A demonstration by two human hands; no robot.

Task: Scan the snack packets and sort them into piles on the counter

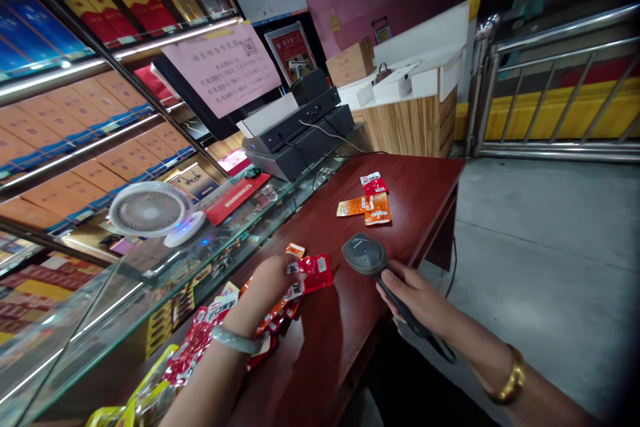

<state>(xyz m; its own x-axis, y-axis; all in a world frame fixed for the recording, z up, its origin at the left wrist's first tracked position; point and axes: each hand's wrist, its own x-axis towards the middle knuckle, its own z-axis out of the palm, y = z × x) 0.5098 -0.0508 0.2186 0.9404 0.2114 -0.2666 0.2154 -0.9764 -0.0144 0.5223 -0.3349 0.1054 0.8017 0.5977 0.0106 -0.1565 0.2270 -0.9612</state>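
My left grip (273, 281) is closed on the edge of a red packet (320, 272), pinching it just above the red-brown bench (425, 177). My right grip (419, 297) is wrapped around the handle of a dark scanner (364, 255), whose head stands over the bench, to the right of the red packet and apart from it. A pile of packets (197, 345), mostly red, lies beside and under my left forearm (the pale bracelet (235, 340) on that wrist is in front of part of it). A small orange packet (295, 250) lies just beyond my left grip. Farther up the bench, three more packets lie together: a red-and-white one (374, 183) and two orange ones (379, 211). On my left, a white fan (153, 209) stands on the glass case (107, 307).
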